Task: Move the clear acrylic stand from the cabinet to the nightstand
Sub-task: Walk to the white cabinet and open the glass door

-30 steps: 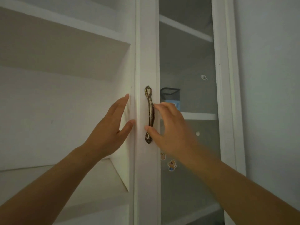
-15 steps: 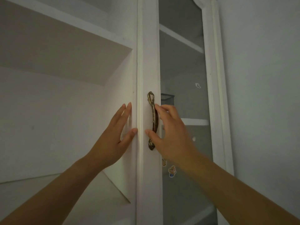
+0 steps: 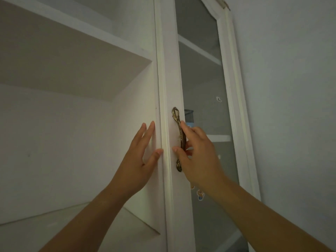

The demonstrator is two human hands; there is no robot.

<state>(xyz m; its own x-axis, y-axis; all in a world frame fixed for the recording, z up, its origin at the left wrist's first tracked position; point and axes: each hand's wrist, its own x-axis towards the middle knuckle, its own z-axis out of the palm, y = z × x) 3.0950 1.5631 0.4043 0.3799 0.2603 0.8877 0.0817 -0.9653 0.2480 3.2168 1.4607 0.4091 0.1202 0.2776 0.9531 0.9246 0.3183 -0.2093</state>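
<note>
sitting behind the glass pane (image 3: 200,79) of the cabinet (image 3: 134,106) door, on a white inner shelf (image 3: 220,138): one dark-rimmed item (image 3: 189,113) with a pale blue patch low on it, mostly hidden by the door frame and by fingers; cannot tell whether this is the acrylic stand, so its place is not certain. door frame (image 3: 171,70): white, upright, running the full height of the view, with a raised moulding along its left edge. handle (image 3: 179,128): brass-coloured, ornate, mounted upright on the frame, leaf-shaped ends top and bottom. right hand (image 3: 198,157): gripping the handle, fingers curled in behind it from the right side, index fingertip high on the bar, thumb on the frame just left of the bar. left hand (image 3: 138,160): flat and relaxed, fingers straight and pointing up, laid against the white side panel just left of the door frame, thumb tip touching the moulding; it holds nothing. both forearms bare, rising from the lower corners. stickers on the glass: one small cartoon figure (image 3: 200,195) below the right wrist, one small pale one (image 3: 218,99) higher up. a second inner shelf (image 3: 200,50) crosses higher behind the pane. left compartment: open-fronted, white, with an upper shelf (image 3: 72,57) seen from beneath and a lower shelf (image 3: 63,224) under the left forearm. wall (image 3: 291,106): plain, pale grey, to the right of the cabinet.
</note>
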